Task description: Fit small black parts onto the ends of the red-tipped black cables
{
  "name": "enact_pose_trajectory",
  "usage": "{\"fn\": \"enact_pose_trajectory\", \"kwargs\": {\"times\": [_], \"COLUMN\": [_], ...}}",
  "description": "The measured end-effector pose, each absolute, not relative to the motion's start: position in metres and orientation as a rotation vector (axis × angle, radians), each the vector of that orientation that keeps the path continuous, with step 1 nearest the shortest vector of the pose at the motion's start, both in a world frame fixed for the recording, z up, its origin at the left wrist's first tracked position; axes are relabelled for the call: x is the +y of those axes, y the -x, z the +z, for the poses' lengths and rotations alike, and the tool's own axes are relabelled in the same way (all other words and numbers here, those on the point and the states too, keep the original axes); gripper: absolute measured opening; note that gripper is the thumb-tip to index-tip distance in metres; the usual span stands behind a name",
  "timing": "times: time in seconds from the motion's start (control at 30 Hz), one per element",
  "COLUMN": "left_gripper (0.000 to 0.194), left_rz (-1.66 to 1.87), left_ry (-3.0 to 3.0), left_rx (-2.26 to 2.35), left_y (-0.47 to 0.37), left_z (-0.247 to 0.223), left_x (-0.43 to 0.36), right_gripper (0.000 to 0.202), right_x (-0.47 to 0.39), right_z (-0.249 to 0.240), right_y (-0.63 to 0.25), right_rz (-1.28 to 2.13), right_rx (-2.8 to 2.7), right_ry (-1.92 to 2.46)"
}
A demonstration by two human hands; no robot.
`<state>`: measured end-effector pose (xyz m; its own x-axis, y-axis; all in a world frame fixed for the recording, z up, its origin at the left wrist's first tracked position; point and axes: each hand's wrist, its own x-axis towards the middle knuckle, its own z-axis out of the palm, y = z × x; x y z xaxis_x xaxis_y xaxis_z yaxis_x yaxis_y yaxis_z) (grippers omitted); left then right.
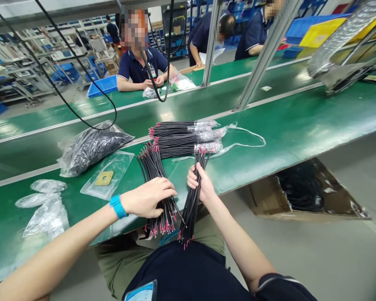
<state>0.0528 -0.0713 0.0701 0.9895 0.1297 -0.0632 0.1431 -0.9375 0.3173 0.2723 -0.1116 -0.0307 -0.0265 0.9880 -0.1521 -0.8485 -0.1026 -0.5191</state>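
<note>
My right hand (203,184) is closed around an upright bunch of thin black wires (192,209) with red ends, held over the table's near edge. Beside it lies a larger loose pile of the same black wires (153,163), fanned out at its far end. My left hand (150,196), with a blue band at the wrist, curls over this pile, thumb and fingers around some wires. One wire slants out from under its fingers towards the right bunch. Just beyond lie several tied bundles of black wires (178,140), their right ends wrapped in clear plastic.
Left on the green table (288,125) are a full plastic bag (94,146), a flat bag with a yellow square piece (104,178) and crumpled plastic (48,213). A cardboard box (269,196) stands below right. Black cables (113,108) hang overhead. Co-workers sit or lean opposite.
</note>
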Motion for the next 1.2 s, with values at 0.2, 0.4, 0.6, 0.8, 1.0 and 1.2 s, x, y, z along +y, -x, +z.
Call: {"fn": "enact_pose_trajectory", "kwargs": {"times": [0.2,0.4,0.6,0.8,1.0,1.2], "left_gripper": [0.03,0.045,0.04,0.029,0.026,0.033], "left_rz": [0.39,0.643,0.642,0.806,0.818,0.779], "left_ry": [-2.314,-1.65,-1.502,-1.847,-1.802,-1.393], "left_rx": [0.581,0.683,0.682,0.832,0.933,0.765], "left_y": [-0.096,-0.143,-0.148,-0.145,-0.146,-0.144], "left_z": [0.069,0.043,0.042,0.033,0.02,0.014], "left_x": [-0.063,-0.077,-0.081,-0.079,-0.078,-0.073], "right_gripper": [0.043,0.055,0.066,0.067,0.062,0.045], "right_x": [-0.121,-0.133,-0.133,-0.134,-0.131,-0.125], "right_z": [-0.019,-0.001,-0.003,-0.009,-0.013,-0.019], "right_y": [-0.264,-0.26,-0.269,-0.265,-0.26,-0.26], "right_rz": [1.568,1.403,1.444,1.492,1.538,1.513], "right_rx": [-0.515,-0.63,-0.757,-0.747,-0.712,-0.667], "right_ry": [0.6,0.781,0.91,0.968,0.984,0.912]}}
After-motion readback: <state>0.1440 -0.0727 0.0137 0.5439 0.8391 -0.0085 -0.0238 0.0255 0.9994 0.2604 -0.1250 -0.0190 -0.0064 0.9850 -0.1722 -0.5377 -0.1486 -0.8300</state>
